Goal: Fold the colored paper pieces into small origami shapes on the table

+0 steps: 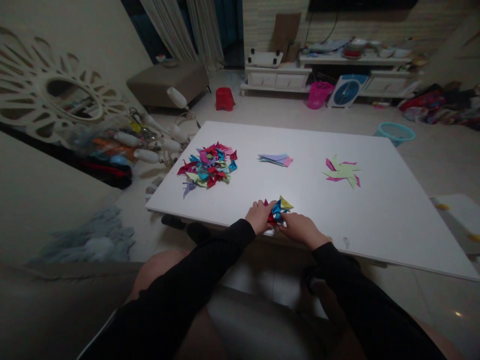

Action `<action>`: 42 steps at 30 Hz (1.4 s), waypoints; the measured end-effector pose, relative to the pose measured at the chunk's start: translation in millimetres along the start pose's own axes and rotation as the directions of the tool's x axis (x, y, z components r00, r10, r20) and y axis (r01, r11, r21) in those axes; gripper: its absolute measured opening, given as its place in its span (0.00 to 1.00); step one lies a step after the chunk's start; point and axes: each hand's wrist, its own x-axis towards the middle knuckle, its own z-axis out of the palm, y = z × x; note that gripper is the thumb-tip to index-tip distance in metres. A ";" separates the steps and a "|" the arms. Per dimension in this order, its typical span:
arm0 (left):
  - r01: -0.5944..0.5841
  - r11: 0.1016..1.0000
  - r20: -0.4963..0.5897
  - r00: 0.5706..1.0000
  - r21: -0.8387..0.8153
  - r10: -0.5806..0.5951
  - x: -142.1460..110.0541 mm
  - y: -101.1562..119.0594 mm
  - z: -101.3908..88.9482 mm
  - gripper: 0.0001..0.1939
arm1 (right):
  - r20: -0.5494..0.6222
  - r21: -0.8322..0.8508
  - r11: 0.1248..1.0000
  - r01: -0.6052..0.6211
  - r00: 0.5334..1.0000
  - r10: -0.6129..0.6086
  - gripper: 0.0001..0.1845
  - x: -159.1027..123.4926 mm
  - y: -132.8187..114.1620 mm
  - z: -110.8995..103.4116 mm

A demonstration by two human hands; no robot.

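Note:
My left hand and my right hand meet at the near edge of the white table. Both pinch a small cluster of folded paper pieces in red, blue and yellow, which rests on the tabletop between them. My fingers are curled round its sides. Black sleeves cover both forearms. Further back on the table lie a heap of folded paper pieces at the left, a small stack of purple and pink paper in the middle, and green and pink paper shapes at the right.
Left of the table are white bottles and scissors on the floor. A red stool, a pink bin, a blue basket and a low white cabinet stand beyond the table.

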 end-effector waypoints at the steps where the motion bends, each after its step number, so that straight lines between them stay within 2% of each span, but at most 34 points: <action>1: 0.021 1.000 0.001 1.000 -0.014 -0.021 0.3 -1.1 -2.1 0.56 | 0.011 -0.005 1.000 0.001 1.000 -0.001 0.21 -1.3 0.9 -1.2; 3: 0.069 0.995 0.001 0.998 -0.068 -0.069 2.4 -10.1 -8.7 0.66 | 0.040 -0.006 1.000 0.008 0.999 -0.008 0.20 -4.0 2.1 -2.7; 4: 0.096 0.990 -0.007 0.995 -0.101 -0.097 4.1 -18.4 -13.1 0.67 | 0.051 -0.005 1.000 0.012 0.999 -0.012 0.20 -5.2 2.7 -3.0; 5: 0.124 0.983 -0.021 0.992 -0.133 -0.128 6.2 -29.1 -18.1 0.65 | 0.060 -0.003 1.000 0.015 0.998 -0.015 0.19 -6.2 3.4 -3.0; 7: 0.217 0.963 -0.075 0.970 -0.163 -0.231 10.4 -55.7 -28.5 0.52 | 0.073 -0.002 1.000 0.018 0.997 -0.018 0.19 -7.6 5.3 -2.6; 9: 0.347 0.920 -0.107 0.923 -0.182 -0.370 13.9 -84.7 -37.6 0.38 | 0.083 -0.002 1.000 0.018 0.996 -0.018 0.19 -8.1 7.6 -2.0; 10: 0.403 0.896 -0.106 0.898 -0.186 -0.426 15.2 -98.3 -41.0 0.35 | 0.089 -0.003 1.000 0.016 0.996 -0.015 0.19 -8.3 8.7 -1.9; 11: 0.439 0.880 -0.095 0.883 -0.184 -0.460 16.2 -110.5 -43.3 0.34 | 0.095 -0.005 1.000 0.012 0.995 -0.011 0.19 -8.4 9.7 -2.0; 13: 0.455 0.871 -0.066 0.879 -0.186 -0.473 18.2 -129.6 -44.3 0.34 | 0.096 -0.007 1.000 0.003 0.995 -0.003 0.19 -8.7 11.2 -2.6; 16: 0.415 0.891 -0.048 0.901 -0.186 -0.430 22.7 -144.5 -38.7 0.34 | 0.095 -0.001 1.000 -0.003 0.995 0.003 0.19 -9.6 12.0 -4.0; 19: 0.385 0.906 -0.037 0.917 -0.177 -0.397 29.3 -149.4 -30.3 0.35 | 0.103 0.015 1.000 0.004 0.995 -0.006 0.20 -10.4 12.3 -4.7; 23: 0.404 0.903 -0.031 0.910 -0.147 -0.412 37.6 -152.2 -22.4 0.34 | 0.081 0.018 1.000 0.020 0.997 -0.021 0.20 -11.6 14.0 -5.2; 29: 0.407 0.906 -0.037 0.910 -0.114 -0.413 43.6 -148.3 -20.9 0.29 | 0.067 0.029 1.000 0.012 0.998 -0.013 0.18 -14.9 18.2 -7.8; 37: 0.364 0.929 -0.007 0.931 -0.070 -0.365 39.4 -128.6 -33.1 0.22 | 0.050 0.029 1.000 0.005 0.999 -0.007 0.18 -17.2 24.9 -13.6; 40: 0.328 0.942 -0.023 0.944 -0.068 -0.330 36.0 -113.8 -38.7 0.21 | 0.026 0.032 0.999 -0.014 1.000 0.014 0.18 -18.4 28.0 -18.5; 42: 0.263 0.962 -0.045 0.963 -0.073 -0.267 30.6 -98.5 -42.5 0.20 | -0.002 0.031 0.999 -0.033 0.999 0.033 0.18 -19.0 29.8 -21.7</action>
